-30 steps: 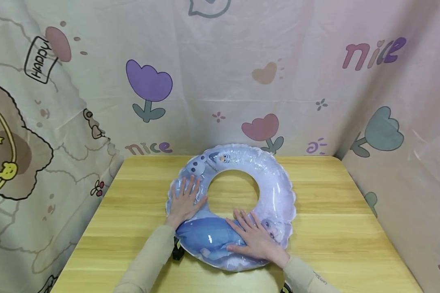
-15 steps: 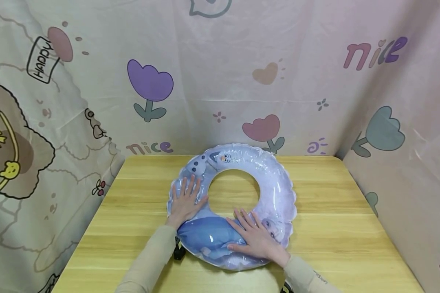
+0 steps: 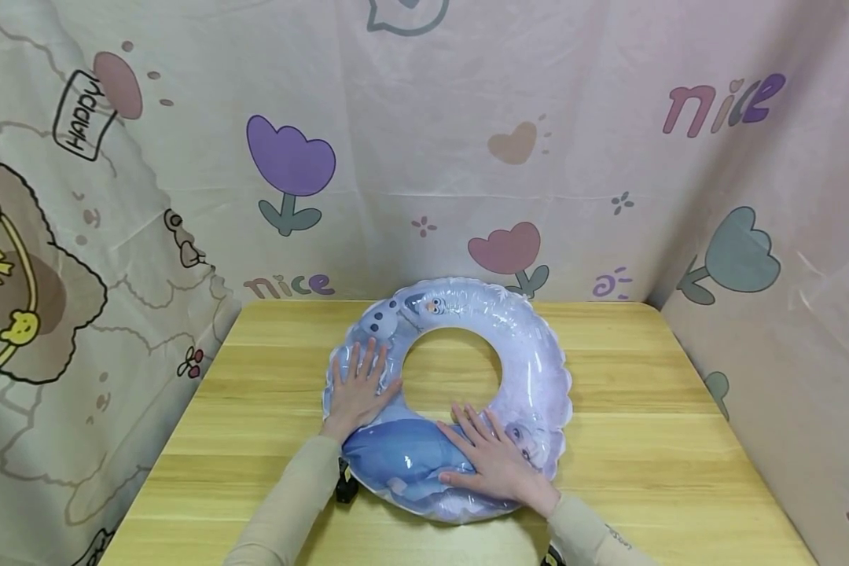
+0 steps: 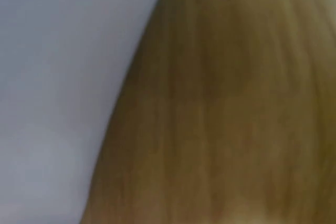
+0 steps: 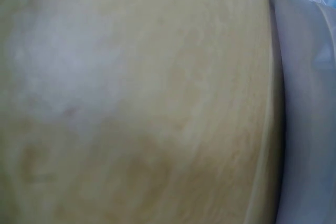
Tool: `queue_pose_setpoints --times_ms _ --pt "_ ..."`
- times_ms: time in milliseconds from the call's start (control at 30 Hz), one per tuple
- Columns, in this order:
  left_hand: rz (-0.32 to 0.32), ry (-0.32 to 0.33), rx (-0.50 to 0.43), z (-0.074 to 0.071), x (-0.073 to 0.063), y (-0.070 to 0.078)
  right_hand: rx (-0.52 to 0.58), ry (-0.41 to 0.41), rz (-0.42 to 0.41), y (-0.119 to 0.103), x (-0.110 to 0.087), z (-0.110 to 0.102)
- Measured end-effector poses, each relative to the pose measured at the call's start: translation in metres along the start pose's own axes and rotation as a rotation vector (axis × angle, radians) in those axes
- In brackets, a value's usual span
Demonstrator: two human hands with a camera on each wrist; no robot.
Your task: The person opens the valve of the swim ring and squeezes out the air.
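An inflated swim ring, pale blue and lilac with cartoon prints and a scalloped edge, lies flat on the wooden table. On its left side rests my left hand, fingers spread and straight. My right hand lies across the front right part, with its fingers extended over the printed blue dress. In the left wrist view a blurred pale side of the swim ring fills the left. The right wrist view has the ring's grey-blue side along the right edge. Neither wrist view shows a hand.
The light wooden table extends on both sides of the ring. Behind it hangs a printed cloth backdrop with flowers and lettering, and similar cloth stands at left and right. A black wrist camera sits under the left wrist.
Both hands stay in place on the swim ring. The head view has shifted very slightly; nothing else visibly differs.
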State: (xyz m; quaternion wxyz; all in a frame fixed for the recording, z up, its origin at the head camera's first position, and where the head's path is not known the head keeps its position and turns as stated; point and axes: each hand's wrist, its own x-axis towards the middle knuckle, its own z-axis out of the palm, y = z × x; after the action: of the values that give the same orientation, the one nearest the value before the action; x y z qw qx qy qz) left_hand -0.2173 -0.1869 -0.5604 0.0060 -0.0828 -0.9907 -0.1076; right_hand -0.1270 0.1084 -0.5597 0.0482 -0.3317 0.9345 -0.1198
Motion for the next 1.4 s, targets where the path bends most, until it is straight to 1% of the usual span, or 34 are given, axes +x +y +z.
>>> queue_pose_setpoints --times_ms 633,900,1067,1267,1400 --pt "0.004 0.016 -0.004 0.003 -0.001 -0.001 0.030 0.005 -0.001 -0.001 -0.001 -0.003" --pt "-0.001 0.000 -0.005 0.004 0.001 -0.002 0.029 0.001 0.001 -0.001 0.000 -0.002" --pt "0.002 0.005 -0.014 0.007 0.002 -0.003 0.033 0.004 0.001 -0.001 0.000 -0.002" --pt "0.014 0.036 -0.031 0.011 0.001 -0.006 0.035 -0.002 0.001 -0.001 0.000 -0.003" --pt "0.007 0.025 -0.020 0.011 0.002 -0.006 0.036 0.001 -0.003 0.000 0.000 -0.002"
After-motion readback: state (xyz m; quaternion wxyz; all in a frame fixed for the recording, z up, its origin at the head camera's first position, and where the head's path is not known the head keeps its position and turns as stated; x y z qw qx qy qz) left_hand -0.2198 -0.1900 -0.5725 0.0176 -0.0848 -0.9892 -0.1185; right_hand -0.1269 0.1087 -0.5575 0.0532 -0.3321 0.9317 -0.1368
